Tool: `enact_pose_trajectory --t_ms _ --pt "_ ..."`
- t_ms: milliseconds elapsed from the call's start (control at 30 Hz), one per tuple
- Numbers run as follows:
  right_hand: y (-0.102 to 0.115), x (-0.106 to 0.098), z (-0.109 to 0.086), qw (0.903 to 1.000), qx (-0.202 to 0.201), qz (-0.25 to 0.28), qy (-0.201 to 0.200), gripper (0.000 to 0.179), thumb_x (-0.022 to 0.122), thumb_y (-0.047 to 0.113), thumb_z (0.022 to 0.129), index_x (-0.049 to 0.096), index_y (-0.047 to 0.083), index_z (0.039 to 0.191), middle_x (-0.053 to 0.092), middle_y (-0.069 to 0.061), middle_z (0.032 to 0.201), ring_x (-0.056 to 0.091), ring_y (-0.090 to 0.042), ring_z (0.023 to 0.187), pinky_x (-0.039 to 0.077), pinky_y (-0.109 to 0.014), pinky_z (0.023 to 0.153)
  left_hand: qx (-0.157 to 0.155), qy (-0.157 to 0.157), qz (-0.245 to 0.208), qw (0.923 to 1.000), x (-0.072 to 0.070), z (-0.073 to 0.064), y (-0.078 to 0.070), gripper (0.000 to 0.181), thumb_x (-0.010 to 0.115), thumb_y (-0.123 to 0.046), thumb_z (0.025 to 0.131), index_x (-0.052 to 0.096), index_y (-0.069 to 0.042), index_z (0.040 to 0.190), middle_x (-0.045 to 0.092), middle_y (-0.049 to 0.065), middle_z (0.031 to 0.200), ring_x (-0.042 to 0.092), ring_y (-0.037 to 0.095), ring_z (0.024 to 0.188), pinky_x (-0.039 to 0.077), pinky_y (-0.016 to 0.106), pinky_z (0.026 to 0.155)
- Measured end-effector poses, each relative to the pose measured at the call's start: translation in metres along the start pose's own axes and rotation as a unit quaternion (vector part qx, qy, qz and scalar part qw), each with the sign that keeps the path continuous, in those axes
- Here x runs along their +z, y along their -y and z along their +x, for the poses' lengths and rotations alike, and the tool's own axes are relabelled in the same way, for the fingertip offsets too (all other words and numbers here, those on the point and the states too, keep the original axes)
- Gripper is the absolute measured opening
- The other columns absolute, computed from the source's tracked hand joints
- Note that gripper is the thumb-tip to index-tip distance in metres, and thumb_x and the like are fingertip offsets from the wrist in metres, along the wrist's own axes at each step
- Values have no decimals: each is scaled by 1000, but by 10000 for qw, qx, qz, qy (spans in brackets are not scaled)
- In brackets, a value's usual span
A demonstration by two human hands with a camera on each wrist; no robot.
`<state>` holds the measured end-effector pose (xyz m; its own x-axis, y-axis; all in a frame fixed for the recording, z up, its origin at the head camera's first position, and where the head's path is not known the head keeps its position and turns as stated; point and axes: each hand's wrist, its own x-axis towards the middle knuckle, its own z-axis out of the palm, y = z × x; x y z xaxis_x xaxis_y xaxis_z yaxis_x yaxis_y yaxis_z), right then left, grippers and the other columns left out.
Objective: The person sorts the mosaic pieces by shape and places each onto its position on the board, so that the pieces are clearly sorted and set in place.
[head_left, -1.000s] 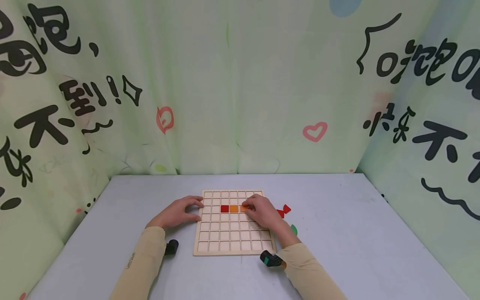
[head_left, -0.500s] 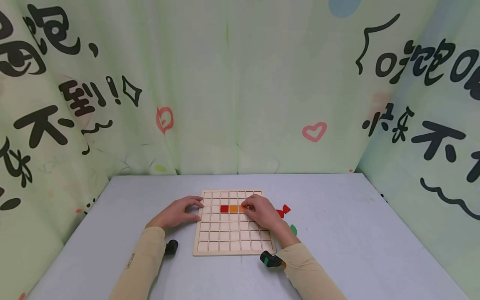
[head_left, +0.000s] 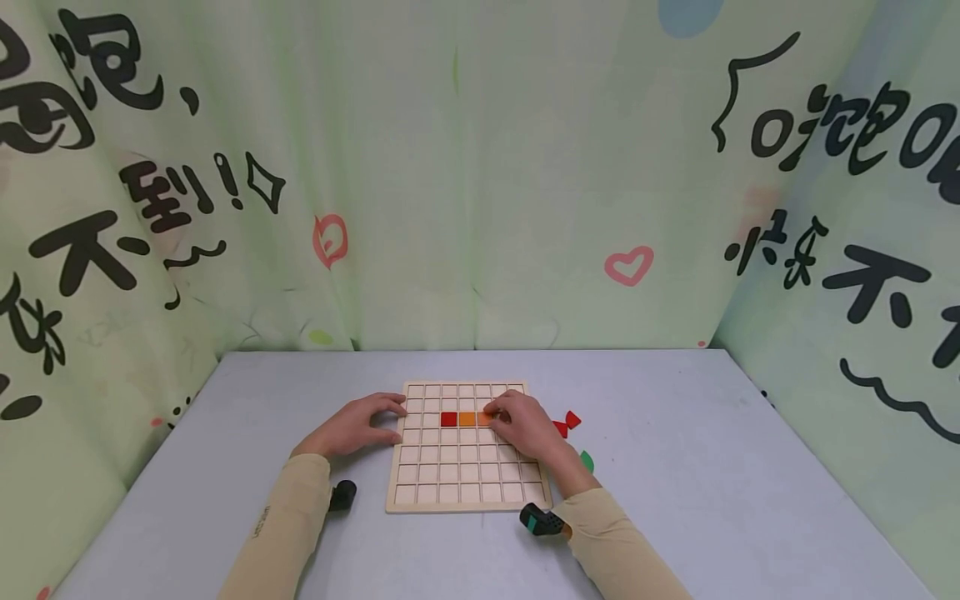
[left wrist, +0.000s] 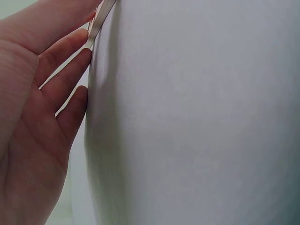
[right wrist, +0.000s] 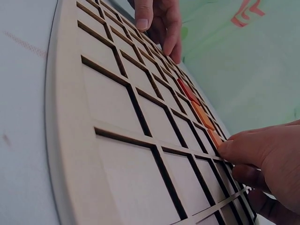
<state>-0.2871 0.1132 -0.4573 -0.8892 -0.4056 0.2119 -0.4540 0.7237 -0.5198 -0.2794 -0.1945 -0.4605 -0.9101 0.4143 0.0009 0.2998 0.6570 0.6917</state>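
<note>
A wooden grid board [head_left: 468, 507] lies on the table. One row holds a red square tile [head_left: 448, 419], an orange square tile [head_left: 467, 419] and, right beside it, a second orange tile [head_left: 483, 419]. My right hand [head_left: 525, 425] has thumb and fingertips on that second orange tile, covering its right part; the right wrist view shows the tile's end [right wrist: 214, 138] under a fingertip. At the board's left edge, my left hand [head_left: 362, 423] rests with thumb and fingers spread, the tips touching the rim. In the left wrist view its fingers [left wrist: 70, 77] are nearly straight.
Right of the board lie two red pieces [head_left: 573, 419], one partly behind my right hand, and a green piece [head_left: 587, 461] beside my right wrist. A printed curtain [head_left: 480, 208] stands behind the white table [head_left: 675, 467] and along both sides.
</note>
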Motion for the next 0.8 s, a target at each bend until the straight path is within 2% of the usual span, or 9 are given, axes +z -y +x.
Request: enact_pose_trajectory --t_ms 800 --pt "-1 1 -1 9999 94 42 -31 18 70 7 88 73 5 106 65 -6 101 52 -16 81 51 -30 74 -25 -16 70 10000 0 1 1 33 79 -22 83 68 -13 113 50 7 144 39 32 138 33 48 113"
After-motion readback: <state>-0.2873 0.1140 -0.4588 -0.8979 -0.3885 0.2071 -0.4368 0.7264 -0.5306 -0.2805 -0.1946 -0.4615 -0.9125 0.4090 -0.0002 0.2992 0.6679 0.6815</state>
